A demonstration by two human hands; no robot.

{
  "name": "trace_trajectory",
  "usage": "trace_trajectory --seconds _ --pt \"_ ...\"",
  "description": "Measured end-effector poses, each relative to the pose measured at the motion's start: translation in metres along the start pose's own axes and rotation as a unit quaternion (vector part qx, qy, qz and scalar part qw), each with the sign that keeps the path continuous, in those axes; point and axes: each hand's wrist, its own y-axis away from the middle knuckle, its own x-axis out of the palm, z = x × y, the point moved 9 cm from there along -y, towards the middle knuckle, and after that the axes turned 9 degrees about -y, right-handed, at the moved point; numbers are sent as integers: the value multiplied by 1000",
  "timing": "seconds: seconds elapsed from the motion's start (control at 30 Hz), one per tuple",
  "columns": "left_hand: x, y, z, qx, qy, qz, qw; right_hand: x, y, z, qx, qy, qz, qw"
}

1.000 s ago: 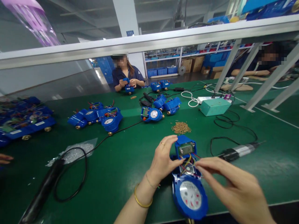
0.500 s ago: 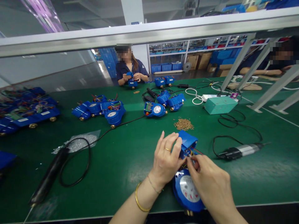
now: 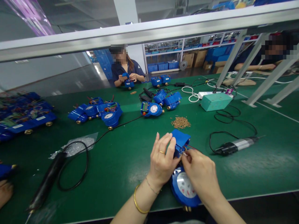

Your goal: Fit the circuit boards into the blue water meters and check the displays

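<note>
A blue water meter (image 3: 184,185) with a round white dial lies at the table's near edge, its brass fitting pointing toward me. Its raised blue box part (image 3: 181,138) stands at the far end, with thin wires beside it. My left hand (image 3: 163,157) is closed against the left side of this box part, steadying it. At the box's near right edge, my right hand (image 3: 198,166) pinches with thumb and forefinger; a tiny clear or shiny bit shows there, too small to name. Both thumbs almost meet, and my hands cover the middle of the meter.
Beyond the meter lies a pile of small brass screws (image 3: 181,122). An electric screwdriver (image 3: 238,145) rests at right, another black screwdriver (image 3: 48,179) at left by a bag of clear parts (image 3: 79,144). More blue meters (image 3: 151,109) stand farther back. Another person's hand (image 3: 5,193) shows at left.
The camera view has shifted slightly. Another person's hand and a blue meter part have come in at the left edge. My hands keep nearly the same hold on the meter.
</note>
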Motion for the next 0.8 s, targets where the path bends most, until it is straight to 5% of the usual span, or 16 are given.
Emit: trace_trajectory --seconds 0.37,0.57,0.8 --pt "1 2 2 -3 8 5 1000 8 -6 -26 127 -159 41 978" --pt "1 2 7 -13 27 35 999 15 -2 -39 198 -281 80 936" --pt "14 9 28 -97 163 60 980 29 -2 -50 237 -375 145 884"
